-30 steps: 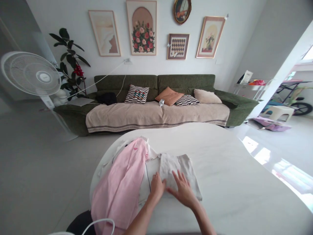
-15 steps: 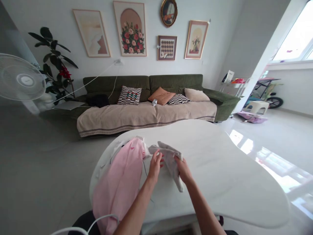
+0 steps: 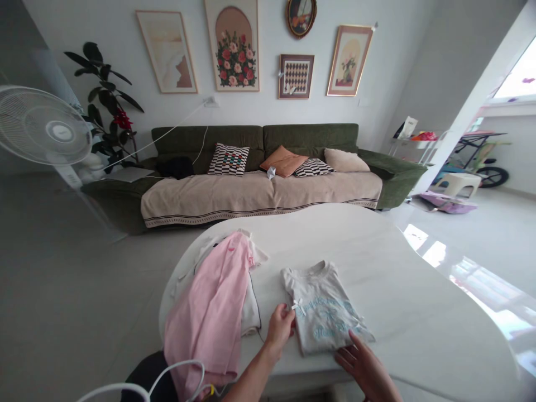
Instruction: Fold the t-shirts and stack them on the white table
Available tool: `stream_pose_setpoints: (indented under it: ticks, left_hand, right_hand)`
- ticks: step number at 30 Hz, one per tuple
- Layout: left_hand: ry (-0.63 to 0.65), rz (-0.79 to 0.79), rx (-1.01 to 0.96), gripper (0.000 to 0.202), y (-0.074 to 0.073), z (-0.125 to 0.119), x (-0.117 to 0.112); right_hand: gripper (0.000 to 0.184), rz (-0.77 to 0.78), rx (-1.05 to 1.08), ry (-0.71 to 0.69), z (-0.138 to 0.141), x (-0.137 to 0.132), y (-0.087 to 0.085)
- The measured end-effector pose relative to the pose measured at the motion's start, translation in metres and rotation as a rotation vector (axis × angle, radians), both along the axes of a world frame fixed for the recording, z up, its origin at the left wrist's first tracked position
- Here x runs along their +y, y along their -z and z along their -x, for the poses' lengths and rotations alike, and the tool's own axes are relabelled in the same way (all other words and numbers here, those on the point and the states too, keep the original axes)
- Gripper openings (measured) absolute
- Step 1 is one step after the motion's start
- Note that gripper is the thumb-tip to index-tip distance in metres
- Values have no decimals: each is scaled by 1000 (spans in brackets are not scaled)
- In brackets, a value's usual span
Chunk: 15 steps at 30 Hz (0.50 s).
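Note:
A folded grey T-shirt (image 3: 322, 304) with pale blue lettering and a small white bow lies front up on the white table (image 3: 397, 279). My left hand (image 3: 280, 328) pinches the shirt's left edge near the bow. My right hand (image 3: 363, 363) rests at the shirt's near corner, fingers stretched flat. A pink garment (image 3: 213, 312) lies on top of white clothes (image 3: 250, 304) at the table's left end and hangs over the near edge.
A green sofa (image 3: 268, 167) with a beige throw and cushions stands beyond the table. A white standing fan (image 3: 44, 125) and a plant are at the left. A white cable (image 3: 138, 385) curves at the bottom left. Grey floor surrounds the table.
The grey shirt, lifted off the table in both hands half a second ago, now lies flat and folded with its lettering up. My hands have moved to its near edge.

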<state>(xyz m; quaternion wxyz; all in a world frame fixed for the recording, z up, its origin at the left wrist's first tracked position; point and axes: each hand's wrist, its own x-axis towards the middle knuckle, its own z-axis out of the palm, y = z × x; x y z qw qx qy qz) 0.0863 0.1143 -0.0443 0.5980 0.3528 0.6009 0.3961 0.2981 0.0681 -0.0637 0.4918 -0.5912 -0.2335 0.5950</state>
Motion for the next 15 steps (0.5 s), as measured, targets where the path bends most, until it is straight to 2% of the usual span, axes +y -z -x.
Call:
stream_pose_setpoints:
  ticks: [1, 3, 5, 7, 10, 13, 15]
  left_hand:
    - [-8, -36, 92, 40, -1, 0, 8]
    - [-64, -99, 269, 37, -6, 3, 28]
    - [-122, -130, 363, 34, -11, 5, 50]
    - [-147, -141, 369, 31, -14, 5, 70]
    - [-158, -154, 345, 19, -15, 1, 90]
    - [-153, -168, 250, 5, -14, -6, 101]
    - [-137, -158, 147, 9, -13, -11, 104]
  right_hand:
    - [50, 23, -103, 13, -10, -1, -3]
    - [46, 36, -450, 62, -30, 9, -14]
    - [41, -10, -839, 75, -44, 32, -26]
    - [39, -105, -1072, -5, -47, 63, -34]
    - [45, -209, -1103, -141, -38, 112, -34]
    - [57, -202, -1059, -133, -27, 150, -25]
    - [63, -201, -1031, -126, -24, 166, -20]
